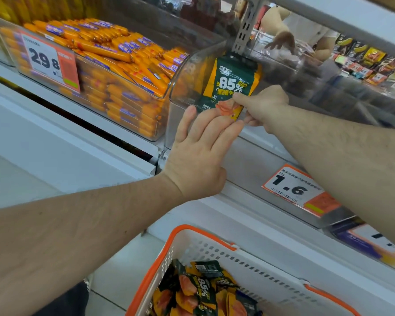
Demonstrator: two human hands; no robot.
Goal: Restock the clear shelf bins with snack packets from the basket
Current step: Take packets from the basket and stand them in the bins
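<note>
Starting at the left, we see a clear bin packed with orange sausage sticks behind a price tag. Our left hand reaches up with fingers straight and spread, fingertips touching the lower edge of a green and orange snack packet. The packet stands upright at the front of the next clear shelf bin. Our right hand pinches the packet's bottom corner. Below, more packets lie in the white, orange-rimmed basket.
</note>
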